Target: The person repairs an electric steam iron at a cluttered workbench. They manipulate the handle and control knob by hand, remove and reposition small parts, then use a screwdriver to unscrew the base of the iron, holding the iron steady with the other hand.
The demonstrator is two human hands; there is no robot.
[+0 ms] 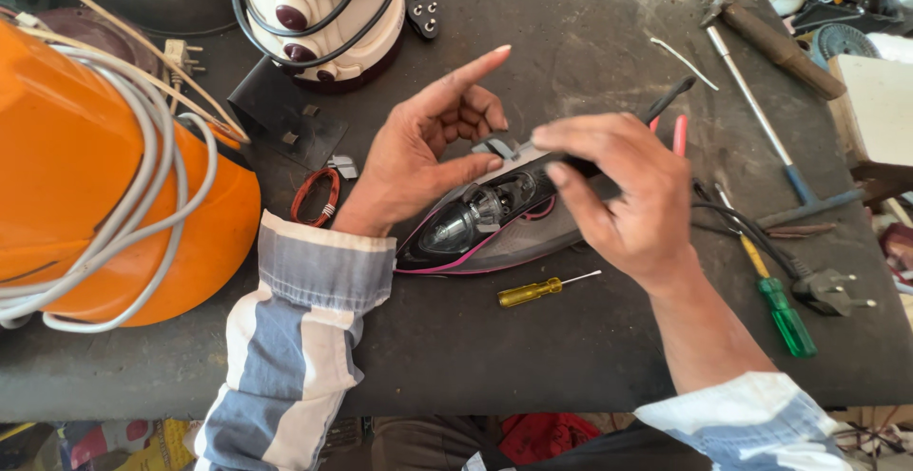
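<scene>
Head view, dark desk [571,338], read left to right.

At 9 o'clock: orange rounded appliance housing [86,186] with a grey cord looped over it. At 11 o'clock: white appliance body [323,15] wound in black cable. Near it, a small coil of red wire [314,195].

Centre: clothes iron [485,224], black with pink trim, lying on the desk with its transparent front section facing up.

Left hand [428,157]: open, index finger extended toward 1 o'clock, the other fingers curled; thumb and heel of the palm rest against the iron's upper edge. Holds nothing.

Right hand [618,195]: closed around a dark-handled tool over the iron's rear; the tip appears to touch the body, but it is partly hidden.

At 6 o'clock of the iron: yellow-handled screwdriver [542,289]. At 4 o'clock: green-handled screwdriver [780,305] and a black plug [827,292]. At 2 o'clock: hammer [775,43].

Risks, judged: the iron is only lightly braced, so tool pressure could make it skid. A slipping tip could scratch the clear plastic or jab the left thumb.
</scene>
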